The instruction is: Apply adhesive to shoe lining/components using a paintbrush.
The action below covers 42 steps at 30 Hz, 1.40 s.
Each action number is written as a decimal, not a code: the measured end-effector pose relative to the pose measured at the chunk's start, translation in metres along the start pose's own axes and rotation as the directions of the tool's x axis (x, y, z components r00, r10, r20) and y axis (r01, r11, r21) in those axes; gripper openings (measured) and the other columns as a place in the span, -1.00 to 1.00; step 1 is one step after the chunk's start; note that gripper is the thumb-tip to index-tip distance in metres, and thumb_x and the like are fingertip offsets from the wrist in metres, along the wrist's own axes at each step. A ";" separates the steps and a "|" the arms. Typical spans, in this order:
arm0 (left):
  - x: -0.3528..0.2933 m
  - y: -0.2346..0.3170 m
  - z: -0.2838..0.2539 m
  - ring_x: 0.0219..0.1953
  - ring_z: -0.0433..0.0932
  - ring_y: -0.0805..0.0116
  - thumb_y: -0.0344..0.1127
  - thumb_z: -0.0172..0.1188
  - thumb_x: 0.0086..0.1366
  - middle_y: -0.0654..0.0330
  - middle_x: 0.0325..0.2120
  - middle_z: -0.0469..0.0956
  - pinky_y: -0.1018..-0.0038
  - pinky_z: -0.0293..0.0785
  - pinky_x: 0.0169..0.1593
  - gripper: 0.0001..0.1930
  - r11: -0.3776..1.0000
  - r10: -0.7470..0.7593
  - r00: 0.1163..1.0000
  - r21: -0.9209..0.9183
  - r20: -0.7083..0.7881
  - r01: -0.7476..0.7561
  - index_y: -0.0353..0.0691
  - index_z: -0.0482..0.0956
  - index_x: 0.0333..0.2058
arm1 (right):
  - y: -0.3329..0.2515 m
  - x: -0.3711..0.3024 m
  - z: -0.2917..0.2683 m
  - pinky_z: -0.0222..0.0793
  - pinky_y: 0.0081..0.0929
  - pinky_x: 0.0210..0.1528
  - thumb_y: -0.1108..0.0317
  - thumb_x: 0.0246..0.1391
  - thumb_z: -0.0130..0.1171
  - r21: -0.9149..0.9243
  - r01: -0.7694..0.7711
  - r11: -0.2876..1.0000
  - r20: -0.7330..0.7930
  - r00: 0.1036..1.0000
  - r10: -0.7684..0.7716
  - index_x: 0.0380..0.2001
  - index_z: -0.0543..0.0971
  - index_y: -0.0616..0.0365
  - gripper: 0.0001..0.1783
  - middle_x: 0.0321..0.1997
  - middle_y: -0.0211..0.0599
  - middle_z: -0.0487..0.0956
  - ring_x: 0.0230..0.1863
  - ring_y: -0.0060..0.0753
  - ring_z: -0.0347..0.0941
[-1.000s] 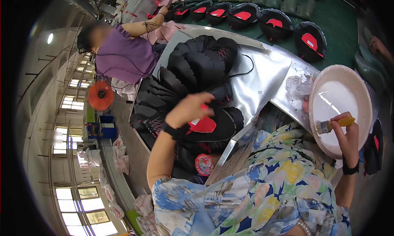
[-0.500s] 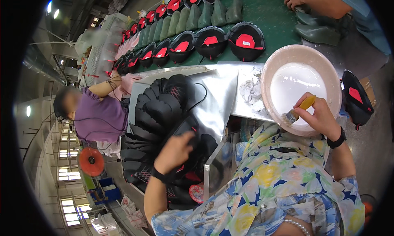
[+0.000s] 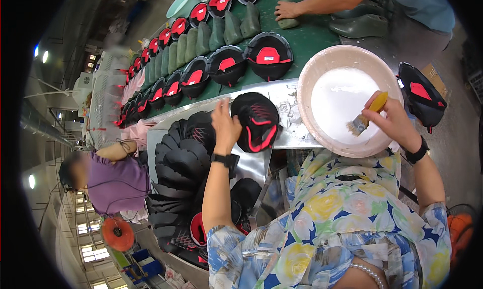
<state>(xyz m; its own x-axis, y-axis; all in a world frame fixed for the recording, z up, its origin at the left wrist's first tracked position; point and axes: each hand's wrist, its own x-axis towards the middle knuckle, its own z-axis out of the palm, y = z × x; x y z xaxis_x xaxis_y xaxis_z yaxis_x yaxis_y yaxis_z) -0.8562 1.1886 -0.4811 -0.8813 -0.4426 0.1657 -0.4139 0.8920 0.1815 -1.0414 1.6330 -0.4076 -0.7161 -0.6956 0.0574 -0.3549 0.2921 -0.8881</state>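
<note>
Beside the pale pink basin, my left hand grips the left edge of a black shoe upper with red lining, its thumb against it. Fingers on the far side are partly hidden. Beneath the upper is a shiny metal tray. Closed round the yellow handle of a paintbrush, my right hand hangs above the basin. The brush's pale bristles point down over white liquid.
Many black upper pieces are heaped left of the tray. On the green table stand rows of red-lined uppers and dark green shoe lasts. A co-worker's hand touches a last. Another person in purple is at left.
My left hand has moved away from the heap, up and right, with the black upper. The brush has lifted from the basin's near wall to over the liquid. The co-worker's hand reached left.
</note>
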 end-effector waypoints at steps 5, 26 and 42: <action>-0.034 0.074 -0.012 0.44 0.01 -0.29 -0.57 0.23 -0.02 -0.09 0.39 0.11 -0.15 0.06 0.39 -0.08 0.940 0.339 0.855 -0.170 0.392 -0.295 0.22 0.25 0.36 | 0.037 0.035 -0.007 0.35 -0.50 -0.43 0.26 0.17 0.29 -0.137 -0.085 0.987 -0.107 0.992 0.070 -0.35 0.61 0.28 -0.75 -0.52 -0.32 0.58 -0.51 -0.52 0.47; 0.043 0.097 -0.106 -0.03 0.59 0.36 -0.37 0.29 0.34 0.16 -0.01 0.61 0.40 0.53 0.06 -0.58 0.468 0.062 0.957 -0.855 0.285 0.224 -0.27 0.50 0.15 | 0.013 0.072 -0.029 0.44 -0.41 -0.27 0.27 0.15 0.29 0.058 0.331 0.942 -0.095 0.941 -0.325 -0.26 0.55 0.22 -0.76 -0.41 -0.15 0.62 -0.39 -0.25 0.56; 0.032 0.192 -0.055 -0.07 0.60 0.35 -0.16 0.25 0.40 0.14 -0.02 0.59 0.40 0.57 0.03 -0.58 0.161 -0.100 0.993 -0.984 0.062 0.077 -0.25 0.48 0.12 | -0.001 0.064 -0.029 0.40 -0.27 -0.40 0.10 0.08 0.33 0.019 0.137 0.990 -0.351 0.928 -0.122 -0.42 0.51 0.36 -0.55 -0.55 -0.03 0.59 -0.51 -0.06 0.55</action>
<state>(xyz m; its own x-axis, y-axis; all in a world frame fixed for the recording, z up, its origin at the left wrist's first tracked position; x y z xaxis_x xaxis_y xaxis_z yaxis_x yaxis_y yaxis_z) -0.9514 1.3404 -0.3874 -0.8480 -0.5228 0.0868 0.0899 0.0196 0.9958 -1.1042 1.6076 -0.3893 -0.8326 -0.4511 0.3213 -0.4380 0.1812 -0.8805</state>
